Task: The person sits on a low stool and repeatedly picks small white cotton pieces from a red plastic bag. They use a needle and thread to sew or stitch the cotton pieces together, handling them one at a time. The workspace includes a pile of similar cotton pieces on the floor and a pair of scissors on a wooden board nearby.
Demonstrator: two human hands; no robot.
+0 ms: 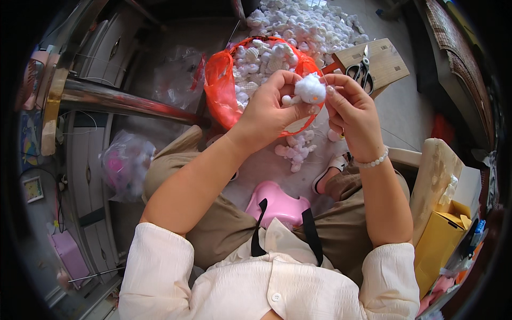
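Observation:
My left hand grips a small plush doll with a fluffy white head, an orange nose and a stitched smile. A round white limb of the doll pokes out by my fingers. At the head's right side, my right hand pinches a thin needle-like piece between thumb and forefinger; whether it is a needle or thread is too fine to tell. Just beyond both hands stands a red plastic bag, its mouth wide, filled with white plush pieces.
A large heap of white plush pieces covers the floor beyond. Scissors lie on a wooden stool at right. A pinkish plush toy lies on the floor, near a pink plastic seat between my legs. A yellow box is at right.

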